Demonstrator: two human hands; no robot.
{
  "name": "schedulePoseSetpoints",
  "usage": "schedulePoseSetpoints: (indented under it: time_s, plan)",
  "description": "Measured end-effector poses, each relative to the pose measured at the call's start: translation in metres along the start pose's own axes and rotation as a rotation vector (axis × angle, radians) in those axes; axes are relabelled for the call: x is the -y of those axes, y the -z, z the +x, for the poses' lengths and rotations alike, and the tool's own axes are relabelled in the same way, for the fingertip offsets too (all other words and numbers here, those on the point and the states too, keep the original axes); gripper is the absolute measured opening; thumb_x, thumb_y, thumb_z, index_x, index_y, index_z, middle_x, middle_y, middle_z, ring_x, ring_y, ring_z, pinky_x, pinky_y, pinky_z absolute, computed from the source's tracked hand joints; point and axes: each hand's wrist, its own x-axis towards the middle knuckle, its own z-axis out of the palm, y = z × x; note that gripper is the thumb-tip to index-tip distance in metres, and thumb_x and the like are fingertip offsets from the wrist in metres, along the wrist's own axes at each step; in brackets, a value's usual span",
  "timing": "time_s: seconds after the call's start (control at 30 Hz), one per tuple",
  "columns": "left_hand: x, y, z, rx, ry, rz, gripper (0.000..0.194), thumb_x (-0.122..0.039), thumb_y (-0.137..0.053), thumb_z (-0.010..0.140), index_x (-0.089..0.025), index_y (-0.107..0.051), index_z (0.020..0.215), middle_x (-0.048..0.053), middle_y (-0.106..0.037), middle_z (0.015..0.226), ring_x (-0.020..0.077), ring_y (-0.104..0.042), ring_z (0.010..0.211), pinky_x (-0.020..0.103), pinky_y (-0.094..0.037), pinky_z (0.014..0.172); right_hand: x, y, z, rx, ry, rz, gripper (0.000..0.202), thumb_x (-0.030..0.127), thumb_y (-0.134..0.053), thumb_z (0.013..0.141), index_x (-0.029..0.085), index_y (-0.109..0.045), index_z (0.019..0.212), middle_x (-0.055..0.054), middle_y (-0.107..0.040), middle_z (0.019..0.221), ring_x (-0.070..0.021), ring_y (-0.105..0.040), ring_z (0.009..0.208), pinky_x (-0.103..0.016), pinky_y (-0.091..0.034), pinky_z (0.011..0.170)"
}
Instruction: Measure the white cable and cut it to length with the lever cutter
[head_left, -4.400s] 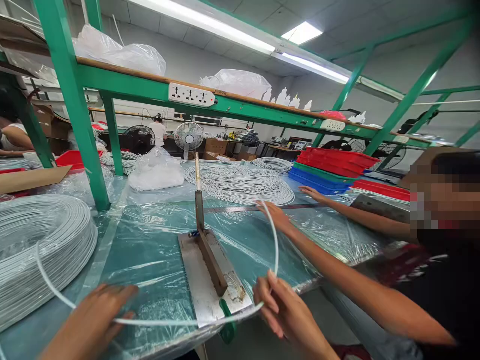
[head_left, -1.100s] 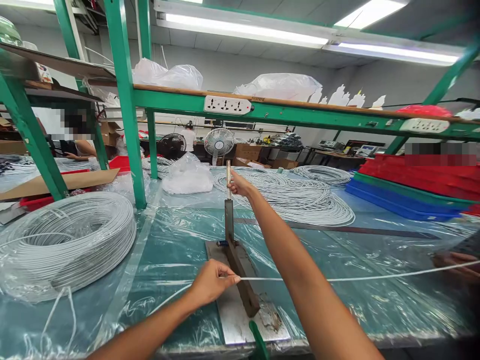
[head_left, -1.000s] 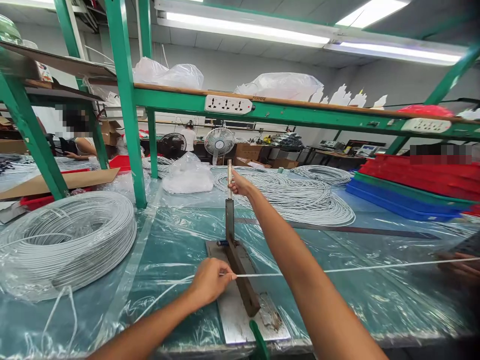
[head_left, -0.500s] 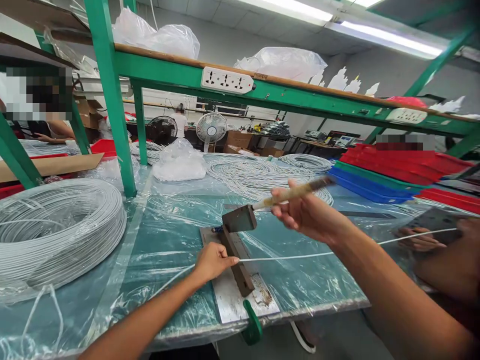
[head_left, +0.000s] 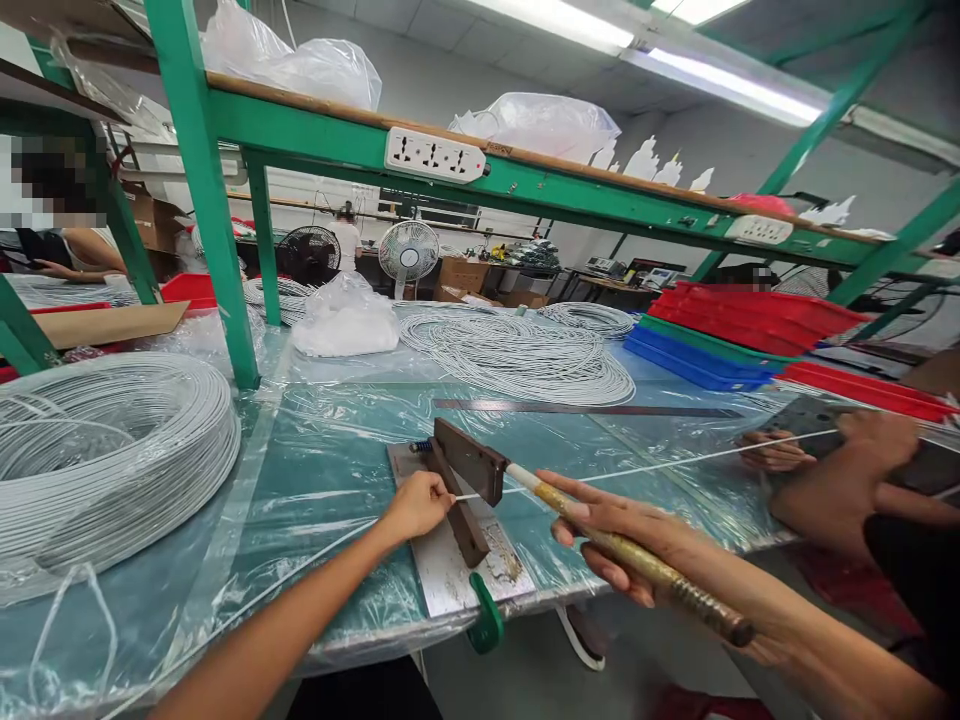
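Note:
My left hand [head_left: 420,505] pinches a thin white cable [head_left: 637,468] beside a small lever cutter. The cutter's brown metal arm [head_left: 466,457] is hinged by a spring and hangs raised at an angle over its lower bar [head_left: 463,530]. Its long yellowish handle [head_left: 697,600] lies in my right hand [head_left: 626,530], with the thumb on top and the fingers curled loosely below. The cable passes by the arm and runs right to a co-worker's hands [head_left: 874,440]. A metal base plate [head_left: 442,590] carries the cutter.
A green clamp [head_left: 486,620] sits at the plate's front, on the table edge. A large cable coil [head_left: 180,460] is at left, loose coils [head_left: 517,355] at the back. A steel ruler [head_left: 585,408] lies behind the cutter. Stacked trays [head_left: 750,320] stand right; a green shelf post [head_left: 206,200] rises left.
My right hand has brought the handle down and toward me, and the cutter's arm has swung round with it. My left hand still pinches the cable near the bar. The view has shifted slightly.

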Motion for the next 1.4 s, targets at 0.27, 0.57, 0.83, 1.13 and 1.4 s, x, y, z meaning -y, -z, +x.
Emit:
schedulePoseSetpoints:
  time_s: [0.27,0.57,0.83,1.13,1.4]
  plan:
    - [0.009,-0.013,0.012,-0.09,0.077,-0.116,0.033,-0.034,-0.062,0.07,-0.017,-0.043,0.049,-0.006,-0.039,0.047,0.0088,-0.037,0.049,0.022,-0.023,0.048,-0.004,-0.016,-0.008,-0.062,-0.143,-0.009,0.046,0.024,-0.063,0.069,0.02,-0.046,0.112,0.003,-0.051,0.067,-0.004,-0.039,0.035,-0.013,-0.036,0.027]
    - [0.0,-0.009,0.012,-0.177,0.141,-0.035,0.032,-0.032,-0.062,0.068,-0.018,-0.042,0.048,-0.006,-0.039,0.046,0.01,-0.037,0.048,0.025,-0.02,0.05,-0.032,-0.017,0.005,-0.029,-0.294,-0.113,0.029,0.036,-0.058,0.071,0.022,-0.041,0.09,0.01,-0.036,0.048,-0.002,-0.021,0.027,-0.012,-0.025,0.022]
    - [0.001,-0.009,0.013,-0.165,0.136,-0.025,0.029,-0.031,-0.063,0.067,-0.018,-0.045,0.049,-0.006,-0.042,0.048,0.0106,-0.04,0.05,0.024,-0.021,0.049,-0.037,-0.024,-0.001,-0.025,-0.114,-0.313,0.043,0.044,-0.056,0.065,0.021,-0.039,0.096,0.014,-0.029,0.043,-0.0024,-0.015,0.027,-0.013,-0.022,0.022]
    - [0.002,-0.011,0.013,-0.177,0.108,-0.04,0.03,-0.031,-0.063,0.068,-0.018,-0.044,0.049,-0.006,-0.042,0.048,0.0105,-0.041,0.05,0.023,-0.021,0.049,-0.046,-0.026,-0.008,-0.055,-0.026,-0.372,0.04,0.04,-0.048,0.07,0.019,-0.042,0.103,0.013,-0.028,0.047,-0.0034,-0.017,0.028,-0.014,-0.021,0.025]
    - [0.008,-0.015,0.018,-0.164,0.08,-0.107,0.028,-0.029,-0.062,0.067,-0.018,-0.043,0.049,-0.006,-0.039,0.046,0.0099,-0.039,0.048,0.023,-0.02,0.048,-0.052,-0.022,-0.007,-0.068,-0.015,-0.425,0.034,0.041,-0.047,0.071,0.019,-0.046,0.098,0.01,-0.032,0.05,-0.0047,-0.018,0.029,-0.016,-0.02,0.027]
